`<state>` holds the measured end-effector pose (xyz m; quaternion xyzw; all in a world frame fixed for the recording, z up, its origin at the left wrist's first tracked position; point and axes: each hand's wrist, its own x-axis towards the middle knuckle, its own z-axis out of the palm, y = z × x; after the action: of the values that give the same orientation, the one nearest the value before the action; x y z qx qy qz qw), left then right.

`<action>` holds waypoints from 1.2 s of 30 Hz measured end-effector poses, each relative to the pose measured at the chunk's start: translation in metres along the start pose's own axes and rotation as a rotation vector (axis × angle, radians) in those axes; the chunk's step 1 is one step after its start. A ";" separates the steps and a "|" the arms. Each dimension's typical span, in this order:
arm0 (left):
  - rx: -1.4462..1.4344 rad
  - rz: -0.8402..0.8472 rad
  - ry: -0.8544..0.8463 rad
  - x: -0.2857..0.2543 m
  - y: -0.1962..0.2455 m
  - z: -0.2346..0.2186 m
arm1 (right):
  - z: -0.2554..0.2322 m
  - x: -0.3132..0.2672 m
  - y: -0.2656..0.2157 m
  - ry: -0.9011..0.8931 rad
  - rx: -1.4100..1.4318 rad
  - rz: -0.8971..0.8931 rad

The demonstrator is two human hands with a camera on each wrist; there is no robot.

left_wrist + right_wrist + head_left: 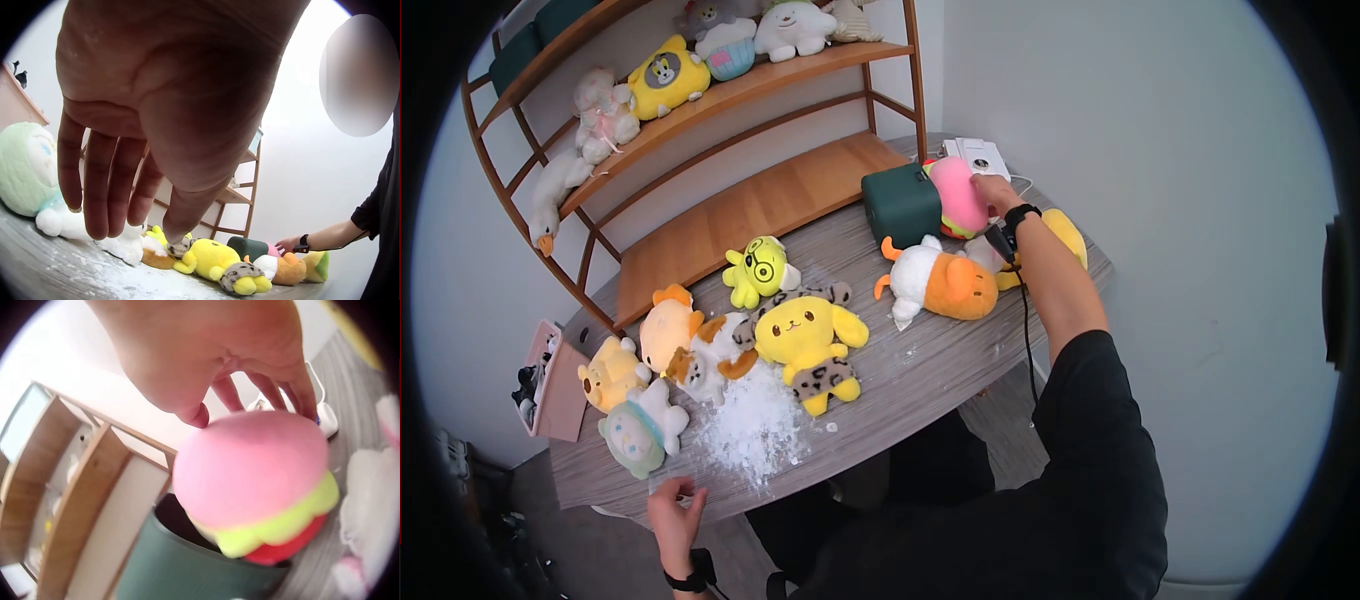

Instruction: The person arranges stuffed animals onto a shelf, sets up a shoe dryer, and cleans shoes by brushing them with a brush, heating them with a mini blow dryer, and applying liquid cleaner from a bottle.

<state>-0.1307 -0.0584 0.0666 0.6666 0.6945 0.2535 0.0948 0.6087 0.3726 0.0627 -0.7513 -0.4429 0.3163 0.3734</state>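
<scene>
My right hand (997, 194) grips a pink plush hamburger (961, 196) at the far right of the table. In the right wrist view, thumb and fingers lie around the pink top of the hamburger (250, 469), with its green and red layers facing down. That plush overlaps the mouth of a dark green bin (187, 569), which lies on its side in the head view. Empty, with loosely bent fingers, my left hand (677, 515) hovers by the table's front edge. Nearest to it is a green-hooded white plush (640, 430).
White powder or crumbs (755, 425) spread beside a yellow plush dog (800, 335). Several other plush toys lie at the left, and an orange-and-white plush (950, 283) lies before the bin. A wooden shelf (750, 205) stands behind; a pink basket (560, 400) is at the left.
</scene>
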 end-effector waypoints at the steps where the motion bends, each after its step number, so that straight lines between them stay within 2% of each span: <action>1: 0.004 -0.015 0.003 -0.001 0.002 0.000 | 0.006 0.006 0.010 -0.007 0.004 0.013; 4: 0.007 -0.044 0.005 0.002 0.002 0.002 | 0.015 0.021 0.022 0.189 -0.185 -0.261; 8: 0.011 -0.028 -0.034 0.010 0.002 0.007 | 0.010 0.024 0.031 0.187 -0.128 -0.239; 10: 0.020 0.005 -0.046 0.021 0.009 0.011 | 0.001 0.035 0.039 0.327 -0.492 -0.292; 11: 0.038 0.022 -0.054 0.022 0.011 0.008 | -0.008 0.040 0.047 0.342 -0.700 -0.421; 12: 0.020 0.056 -0.046 0.025 0.010 0.009 | -0.018 0.035 0.047 0.407 -0.686 -0.438; 13: 0.029 0.074 -0.049 0.028 0.013 0.007 | -0.027 0.068 0.071 0.482 -0.533 -0.501; 14: 0.071 0.101 -0.064 0.032 0.010 0.006 | -0.034 0.056 0.072 0.441 -0.304 -0.565; 15: 0.054 0.100 -0.047 0.034 0.015 0.003 | -0.042 0.050 0.071 0.359 -0.213 -0.647; 17: 0.085 0.107 0.017 0.038 0.004 0.001 | -0.036 -0.049 0.042 0.170 -0.094 -0.634; 18: 0.101 0.063 0.030 0.040 -0.005 0.000 | -0.023 -0.081 0.049 0.160 -0.010 -0.743; 19: 0.108 0.040 0.055 0.043 -0.019 -0.003 | -0.008 -0.143 0.041 0.111 0.044 -0.732; 20: 0.188 0.086 0.187 0.045 -0.033 -0.004 | 0.005 -0.188 0.038 0.067 -0.035 -0.604; 21: 0.268 0.141 0.316 0.050 -0.042 -0.008 | 0.019 -0.221 0.049 0.099 -0.149 -0.678; 22: 0.266 0.139 0.318 0.056 -0.047 -0.014 | 0.028 -0.241 0.064 0.107 -0.283 -0.759; 23: 0.414 0.030 0.365 0.061 -0.051 -0.020 | 0.040 -0.260 0.072 0.116 -0.437 -0.679; 24: 0.558 -0.078 0.408 0.061 -0.055 -0.022 | 0.062 -0.286 0.070 0.233 -0.433 -0.704; 25: 0.536 -0.069 0.405 0.061 -0.063 -0.024 | 0.073 -0.302 0.077 0.304 -0.523 -0.833; 26: 0.461 -0.006 0.340 0.065 -0.070 -0.025 | 0.085 -0.325 0.068 0.308 -0.525 -0.948; 28: 0.354 0.182 0.221 0.079 -0.057 -0.014 | 0.107 -0.369 0.034 0.197 -0.466 -0.961; 29: 0.330 0.206 0.211 0.081 -0.045 -0.003 | 0.119 -0.378 0.025 0.116 -0.425 -0.952; 31: 0.108 0.339 -0.006 0.088 -0.013 0.022 | 0.146 -0.390 0.000 -0.108 -0.271 -0.904; 32: 0.051 0.431 -0.004 0.094 -0.001 0.041 | 0.161 -0.388 -0.010 -0.244 -0.229 -0.778; 34: -0.161 0.071 -0.318 0.114 0.031 0.080 | 0.203 -0.371 -0.011 -0.324 -0.158 -0.602; 36: -0.622 -0.247 -0.439 0.135 0.056 0.130 | 0.231 -0.366 -0.033 -0.423 -0.254 -0.438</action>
<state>-0.0326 0.1011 0.0099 0.5557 0.6227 0.2899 0.4683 0.2592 0.1178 0.0232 -0.5964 -0.6976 0.3195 0.2357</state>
